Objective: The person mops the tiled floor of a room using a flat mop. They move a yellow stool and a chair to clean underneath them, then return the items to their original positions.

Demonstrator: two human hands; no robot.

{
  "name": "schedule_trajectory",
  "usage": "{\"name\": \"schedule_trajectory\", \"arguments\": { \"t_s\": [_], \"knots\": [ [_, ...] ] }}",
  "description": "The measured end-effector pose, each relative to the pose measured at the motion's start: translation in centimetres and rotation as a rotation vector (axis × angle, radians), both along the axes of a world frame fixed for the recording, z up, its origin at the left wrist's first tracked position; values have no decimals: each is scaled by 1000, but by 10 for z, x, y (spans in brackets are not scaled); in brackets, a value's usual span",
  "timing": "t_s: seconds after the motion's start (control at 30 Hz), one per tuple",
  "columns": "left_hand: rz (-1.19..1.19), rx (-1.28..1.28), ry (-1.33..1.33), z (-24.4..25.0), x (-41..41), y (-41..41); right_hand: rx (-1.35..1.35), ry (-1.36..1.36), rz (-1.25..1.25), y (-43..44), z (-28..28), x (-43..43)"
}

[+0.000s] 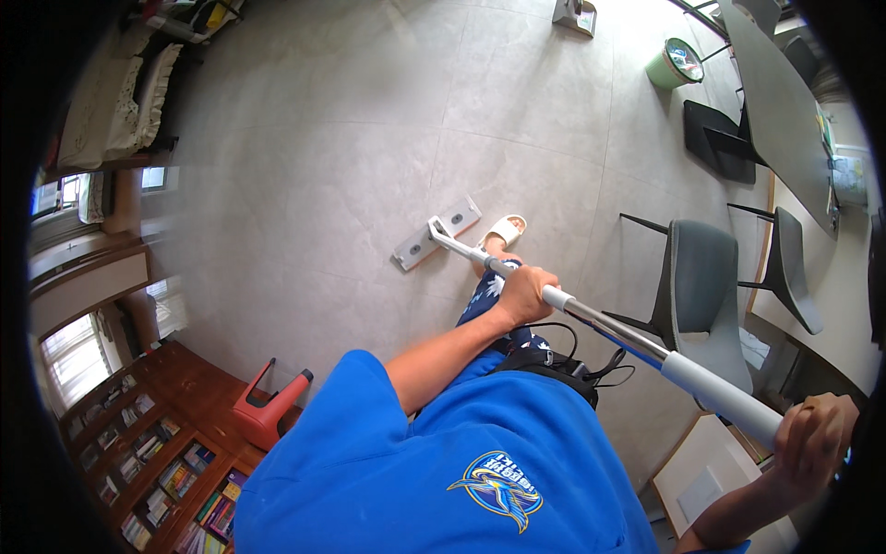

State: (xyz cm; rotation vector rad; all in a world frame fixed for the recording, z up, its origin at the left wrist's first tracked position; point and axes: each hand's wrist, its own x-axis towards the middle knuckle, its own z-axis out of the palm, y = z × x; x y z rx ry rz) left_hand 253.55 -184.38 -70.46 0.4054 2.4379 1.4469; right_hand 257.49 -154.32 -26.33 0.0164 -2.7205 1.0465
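A flat mop with a white and metal pole (616, 325) slants across the view in front of me. My left hand (527, 296) is closed around the lower pole. Around the thick white grip at the upper end my right hand (813, 443) is closed, near the right rim of the view. The grey rectangular mop head (437, 234) lies on the grey tiled floor (332, 180), joined to the pole by a white hinged bracket (443, 235). Just beside it is my foot in a white slide sandal (504, 232).
Grey chairs (706, 277) and a long table (782, 90) line the right side. A green waste bin (673, 64) and a dustpan (576, 16) stand farther off. On the left are a red plastic stool (270, 408), a wooden bookcase (166, 401) and a cloth-covered seat (118, 118).
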Motion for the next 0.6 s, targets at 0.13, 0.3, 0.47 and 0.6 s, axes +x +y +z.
{"name": "schedule_trajectory", "arguments": {
  "t_s": [0.13, 0.3, 0.47, 0.6],
  "knots": [
    [89, 20, 7, 11, 0, -13, -339, -220, 588, -9, -1, -51],
    [390, 61, 216, -10, -28, -38, -808, -253, 1085, -107, -25, -121],
    [436, -120, 313, -53, -84, -92, -572, -266, 1034, -139, -61, -129],
    [384, -127, 322, -74, -113, -79, -447, -233, 858, -129, -68, -121]
  ]
}}
